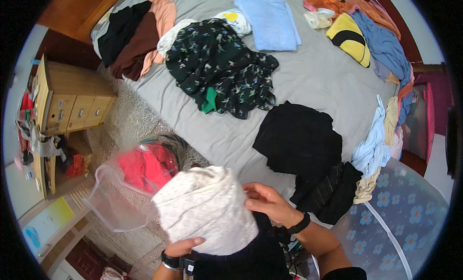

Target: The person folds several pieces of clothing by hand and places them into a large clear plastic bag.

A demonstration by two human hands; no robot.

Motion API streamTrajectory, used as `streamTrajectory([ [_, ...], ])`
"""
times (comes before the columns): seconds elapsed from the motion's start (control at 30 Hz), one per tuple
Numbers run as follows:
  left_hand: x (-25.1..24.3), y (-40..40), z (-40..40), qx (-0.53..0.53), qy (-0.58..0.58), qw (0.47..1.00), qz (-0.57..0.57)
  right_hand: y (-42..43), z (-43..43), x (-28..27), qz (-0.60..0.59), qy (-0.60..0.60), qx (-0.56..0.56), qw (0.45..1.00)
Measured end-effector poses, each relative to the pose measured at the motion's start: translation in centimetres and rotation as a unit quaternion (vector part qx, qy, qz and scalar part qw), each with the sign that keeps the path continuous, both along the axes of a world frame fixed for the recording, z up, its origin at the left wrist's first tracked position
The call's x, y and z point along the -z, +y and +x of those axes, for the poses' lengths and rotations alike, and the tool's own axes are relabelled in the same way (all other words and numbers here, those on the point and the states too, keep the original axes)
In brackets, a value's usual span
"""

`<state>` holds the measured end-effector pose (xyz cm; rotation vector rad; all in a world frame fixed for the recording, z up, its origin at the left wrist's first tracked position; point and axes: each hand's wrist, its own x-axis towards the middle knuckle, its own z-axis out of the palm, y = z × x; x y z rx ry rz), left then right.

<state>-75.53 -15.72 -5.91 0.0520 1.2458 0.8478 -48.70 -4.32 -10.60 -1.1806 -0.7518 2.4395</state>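
Observation:
A folded white cloth [208, 215] with a faint small print is held in front of my body. My left hand [182, 246] grips its lower left edge, thumb on top and the other fingers hidden beneath. At the right edge, my right hand [269, 202] pinches the fabric between thumb and fingers. To the left of the cloth, a clear plastic zip bag [123, 204] lies with its mouth towards me, and a red garment [148, 167] shows in it. Black garments [300, 138] lie crumpled on the bed beyond my right hand.
The bed's grey sheet [314, 73] bears a dark floral garment [220, 62], a folded light blue towel [269, 23], a yellow-and-black cloth [349, 39] and piled clothes [383, 41]. A wooden drawer cabinet [77, 106] stands left. A translucent blue-flowered storage bag [398, 215] is at right.

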Motion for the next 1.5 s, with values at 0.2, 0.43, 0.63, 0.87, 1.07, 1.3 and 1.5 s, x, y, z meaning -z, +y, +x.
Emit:
streamTrajectory([
  [0.2, -4.4, -6.1, -9.6, -0.198, 0.152, 0.966, 0.07, -0.6, -10.1, -0.4, -0.002, -0.012, -0.037, 0.999],
  [0.43, -5.2, -13.5, -17.4, -0.333, 0.198, 0.922, 0.005, -3.1, -20.2, -0.1, 0.109, -0.071, -0.084, 0.988],
  [0.63, -5.4, -14.3, -22.7, -0.344, 0.144, 0.924, -0.078, -5.4, -28.7, 0.7, 0.316, -0.153, -0.157, 0.923],
  [0.87, 0.1, -6.7, -27.3, -0.182, 0.11, 0.968, -0.131, -6.0, -32.0, 8.6, 0.523, -0.31, -0.219, 0.763],
  [1.07, 7.7, -1.7, -29.4, -0.085, 0.137, 0.98, -0.117, -7.5, -32.1, 8.7, 0.479, -0.194, -0.148, 0.843],
  [1.3, 21.3, -1.7, -31.6, 0.134, 0.186, 0.962, -0.149, -8.4, -32.0, 6.1, 0.404, -0.14, -0.144, 0.892],
  [1.5, 30.9, -3.2, -34.5, 0.187, 0.187, 0.962, -0.074, -8.4, -30.8, 6.4, 0.396, -0.134, -0.155, 0.895],
])
